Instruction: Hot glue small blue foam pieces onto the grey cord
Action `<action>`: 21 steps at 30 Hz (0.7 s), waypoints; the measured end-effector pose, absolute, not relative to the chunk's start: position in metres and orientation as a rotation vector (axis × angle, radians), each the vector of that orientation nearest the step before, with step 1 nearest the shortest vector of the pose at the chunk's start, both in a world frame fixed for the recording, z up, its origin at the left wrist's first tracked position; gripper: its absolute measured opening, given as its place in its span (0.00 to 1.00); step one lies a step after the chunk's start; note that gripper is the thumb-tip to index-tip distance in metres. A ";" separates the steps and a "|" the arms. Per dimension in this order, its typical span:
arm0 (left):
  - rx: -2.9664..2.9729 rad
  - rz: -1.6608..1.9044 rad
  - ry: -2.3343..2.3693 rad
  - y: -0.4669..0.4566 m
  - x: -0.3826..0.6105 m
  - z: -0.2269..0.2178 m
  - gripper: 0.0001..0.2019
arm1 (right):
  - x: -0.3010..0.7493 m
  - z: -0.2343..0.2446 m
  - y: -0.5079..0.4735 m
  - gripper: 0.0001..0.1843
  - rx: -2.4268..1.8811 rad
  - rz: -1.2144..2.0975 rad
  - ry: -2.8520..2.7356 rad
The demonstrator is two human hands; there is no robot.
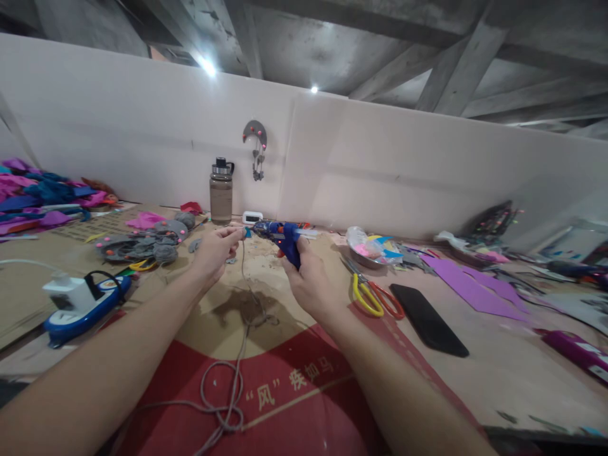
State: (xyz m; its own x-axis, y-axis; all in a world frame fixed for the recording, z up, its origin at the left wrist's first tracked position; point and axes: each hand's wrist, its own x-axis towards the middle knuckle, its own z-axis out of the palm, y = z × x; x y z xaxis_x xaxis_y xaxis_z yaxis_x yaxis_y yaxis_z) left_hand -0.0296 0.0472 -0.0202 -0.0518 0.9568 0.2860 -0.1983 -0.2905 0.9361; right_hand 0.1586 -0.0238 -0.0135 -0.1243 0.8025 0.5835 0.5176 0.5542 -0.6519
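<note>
My right hand (311,275) is wrapped round the handle of a blue hot glue gun (280,235), with a clear glue stick (308,234) out of its back end. The gun's nozzle points left toward my left hand (216,253), whose thumb and finger are pinched together. At those fingertips is a small blue piece (247,233), close to the nozzle; whether they touch I cannot tell. A thin grey cord (245,339) hangs down from the pinch and lies in loops over the red and tan board (289,392).
Scissors (368,297) and a black phone (427,320) lie to the right, near purple sheets (468,285). A water bottle (221,196) stands by the white partition (356,164). Left are grey felt pieces (142,244) and a blue power strip (85,316) with chargers.
</note>
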 end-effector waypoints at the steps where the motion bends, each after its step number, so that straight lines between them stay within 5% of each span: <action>1: 1.241 1.531 0.914 0.047 -0.030 -0.020 0.11 | 0.159 -0.015 -0.021 0.13 -1.075 0.380 -1.751; 9: 1.450 1.617 1.049 0.042 -0.026 -0.020 0.10 | 0.178 -0.040 0.018 0.10 -1.358 0.764 -1.539; 12: 1.684 1.641 1.146 0.034 -0.022 -0.018 0.09 | 0.188 -0.047 0.024 0.04 -1.579 0.450 -1.701; 17: 1.943 1.595 1.219 0.022 -0.016 -0.015 0.09 | 0.186 -0.038 0.011 0.10 -1.676 -0.098 -1.634; 21: 2.099 1.558 1.295 0.014 -0.010 -0.014 0.07 | 0.161 -0.027 -0.003 0.09 -1.203 0.477 -1.590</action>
